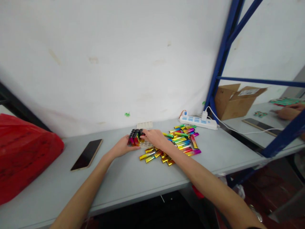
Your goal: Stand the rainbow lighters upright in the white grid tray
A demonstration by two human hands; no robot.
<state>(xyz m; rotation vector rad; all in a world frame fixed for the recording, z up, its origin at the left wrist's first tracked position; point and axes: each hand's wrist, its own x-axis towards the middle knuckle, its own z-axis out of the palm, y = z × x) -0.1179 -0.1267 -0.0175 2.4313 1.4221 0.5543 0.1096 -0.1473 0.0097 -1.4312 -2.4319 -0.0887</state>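
A tight group of upright, shiny lighters (135, 137) with black tops stands in a pale gridded tray (145, 144). My left hand (123, 146) is wrapped round the left side of this group, its thumb along the front. At the group's right edge, my right hand (154, 138) has its fingers pinched on a dark-topped lighter, mostly hidden by the fingers. A loose heap of metallic pieces (182, 140) in gold, green, blue, red and purple lies to the right, partly behind my right forearm. Behind the group, a second pale gridded tray (145, 125) rests near the wall.
A phone (87, 155) lies on the grey table (124, 178) at left, beside a red plastic bag (26, 156). A white power strip (198, 121) with cables sits at the back right. Beyond the blue rack post (221, 54) are a cardboard box (235, 101) and another person's hand (289, 111).
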